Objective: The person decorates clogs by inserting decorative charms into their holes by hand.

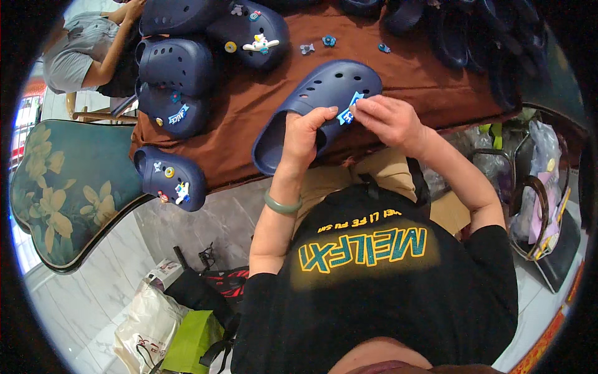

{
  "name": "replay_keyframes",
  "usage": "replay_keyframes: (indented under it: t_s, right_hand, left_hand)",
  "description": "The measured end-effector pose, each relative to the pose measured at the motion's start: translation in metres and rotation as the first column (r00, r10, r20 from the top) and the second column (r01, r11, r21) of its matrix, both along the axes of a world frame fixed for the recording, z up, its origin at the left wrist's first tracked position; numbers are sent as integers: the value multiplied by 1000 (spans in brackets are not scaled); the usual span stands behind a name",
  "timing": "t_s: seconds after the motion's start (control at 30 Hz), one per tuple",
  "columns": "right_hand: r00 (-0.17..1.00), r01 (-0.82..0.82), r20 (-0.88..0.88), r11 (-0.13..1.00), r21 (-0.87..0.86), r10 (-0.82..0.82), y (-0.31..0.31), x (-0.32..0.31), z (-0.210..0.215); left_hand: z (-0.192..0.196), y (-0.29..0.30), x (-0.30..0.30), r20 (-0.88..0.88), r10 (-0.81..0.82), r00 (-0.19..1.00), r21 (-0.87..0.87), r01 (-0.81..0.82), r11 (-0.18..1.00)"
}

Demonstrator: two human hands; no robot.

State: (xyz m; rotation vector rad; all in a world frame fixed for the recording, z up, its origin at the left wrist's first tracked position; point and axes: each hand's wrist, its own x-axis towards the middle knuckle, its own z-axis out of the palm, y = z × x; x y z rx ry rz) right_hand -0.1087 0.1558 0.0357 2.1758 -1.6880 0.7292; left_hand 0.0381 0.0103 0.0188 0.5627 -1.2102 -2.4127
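a brown-draped worktop (233, 118) is set in a room floored with pale marbled tiles (106, 280), and other clogs (180, 65) are heaped along its left side. a dark blue clog (317, 101), its toe pointed to the upper right, is held over the worktop's near edge. by the left hand (302, 138) the clog is grasped at its upper: the thumb is stretched toward the right on the outside, while the other fingers are hidden by the clog. the left forearm is raised almost straight up from the sleeve, and a green bangle (283, 204) is worn near the wrist. the right arm is bent at the elbow, its forearm slanted inward. in the right hand (389, 121), a blue banner-shaped charm (344, 116) is pinched by the fingertips at the clog's side, just beside the left thumb. beyond the clog, three small charms (329, 41) are spread on the worktop.
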Motion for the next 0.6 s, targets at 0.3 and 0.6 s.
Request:
replay_keyframes:
  t_s: [0.3, 0.6]
  right_hand:
    - [998, -57, -41, 998, -10, 57, 1, 4, -4]
    - [972, -3, 234, 1000, 22, -2, -3, -9, 11]
  left_hand:
    - [5, 11, 0, 42, -38, 998, -252, 48, 967]
    - [10, 13, -1, 62, -48, 997, -228, 61, 972]
